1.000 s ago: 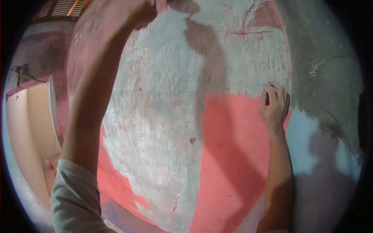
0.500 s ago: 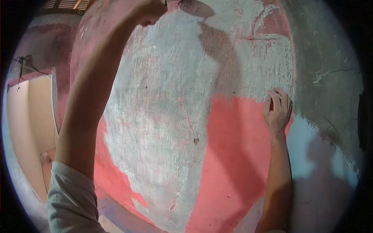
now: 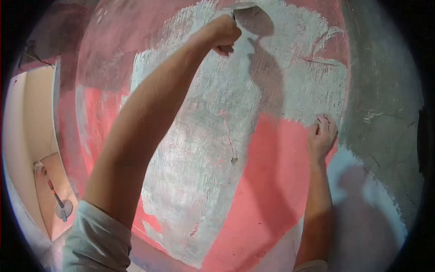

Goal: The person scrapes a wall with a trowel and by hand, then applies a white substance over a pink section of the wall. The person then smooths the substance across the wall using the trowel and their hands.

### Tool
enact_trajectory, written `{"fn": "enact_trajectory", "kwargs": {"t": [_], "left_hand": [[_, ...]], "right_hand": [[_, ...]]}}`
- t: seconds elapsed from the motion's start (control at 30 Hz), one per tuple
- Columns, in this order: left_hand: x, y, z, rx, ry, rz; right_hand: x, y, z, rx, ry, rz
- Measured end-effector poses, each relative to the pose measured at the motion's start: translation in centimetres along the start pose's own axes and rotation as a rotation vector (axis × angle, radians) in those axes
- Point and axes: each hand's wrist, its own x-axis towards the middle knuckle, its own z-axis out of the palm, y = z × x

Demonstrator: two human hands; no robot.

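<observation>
My left hand (image 3: pixel 226 34) is raised at the top centre, its fingers wrapped round a flat round-edged tool (image 3: pixel 244 6) held close to the wall. The tool's grip is mostly hidden by the fingers. On the right, my right hand (image 3: pixel 324 136) rests on the wall with bent, slightly parted fingers and nothing visible in it. It lies by the upper right corner of a bright pink painted area (image 3: pixel 276 181). Around both hands the wall (image 3: pixel 199 122) shows a rough pale grey-green surface with cracks and a small hole.
An opening (image 3: pixel 38 113) in the wall is at the left, with a round-headed tool (image 3: pixel 63 210) with a long handle seen low inside it. Dark grey wall (image 3: pixel 380 90) and a light blue patch (image 3: pixel 346 161) lie to the right.
The view has shifted left and up. My left hand and its tool have moved right and lower in view; more of both shows. My right hand remains at the same part of the wall.
</observation>
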Motion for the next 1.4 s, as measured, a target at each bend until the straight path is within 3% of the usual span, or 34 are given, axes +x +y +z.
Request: {"fn": "enact_trajectory", "kwargs": {"t": [0.07,0.13,0.17,0.2,0.3,0.37,0.47,0.57,0.67,0.73,0.8,0.87,0.97,1.13,1.23,1.33,1.4], "left_hand": [[-2.1,-1.4,1.2,-0.239,-0.038,-0.038],[-3.0,-2.7,2.2,-0.406,-0.148,0.005],[-2.0,-3.9,3.1,-0.467,-0.191,-0.011],[-1.7,-4.5,3.7,-0.463,-0.186,0.017],[-2.3,-4.1,4.1,-0.387,-0.084,0.032],[-1.1,-4.9,4.3,-0.530,-0.074,0.009],[1.7,-6.7,5.0,-0.534,-0.139,0.036],[-0.5,-6.7,3.0,-0.619,-0.280,0.026],[-2.5,-12.0,0.6,-0.090,-0.129,0.292],[-3.9,-18.8,-0.1,0.065,0.025,0.503],[-4.9,-26.1,0.0,0.083,0.164,0.474],[-7.6,-29.6,-1.5,0.434,0.403,0.510],[-8.2,-35.5,-2.2,0.623,0.466,0.528],[-9.7,-37.8,-3.7,0.588,0.439,0.495],[-9.9,-38.1,-3.8,0.539,0.461,0.515],[-10.1,-38.2,-3.8,0.485,0.467,0.498],[-10.4,-38.3,-3.6,0.456,0.478,0.483]], "right_hand": [[1.5,-4.7,0.6,0.182,-0.001,0.159],[4.5,-10.6,0.4,0.177,-0.101,-0.122],[6.1,-14.4,0.4,0.287,-0.151,-0.126],[7.6,-17.9,0.5,0.396,-0.203,-0.124],[11.3,-23.5,1.8,0.341,-0.360,-0.028],[13.4,-25.4,3.3,0.313,-0.385,0.043],[14.5,-25.9,5.8,0.183,-0.381,0.100],[15.8,-27.0,5.6,0.048,-0.488,0.172],[16.7,-24.7,6.0,-0.061,-0.382,0.020],[17.8,-24.3,6.0,-0.118,-0.373,-0.002],[19.2,-24.8,6.0,-0.125,-0.380,-0.036],[21.7,-25.1,8.4,-0.184,-0.372,-0.078],[26.6,-24.7,12.6,-0.247,-0.389,-0.121],[23.9,-27.2,9.0,-0.414,-0.538,-0.221],[23.7,-26.5,11.1,-0.363,-0.388,-0.094],[28.6,-26.7,13.0,-0.386,-0.487,-0.062],[27.3,-27.8,11.6,-0.462,-0.601,-0.094]]}}
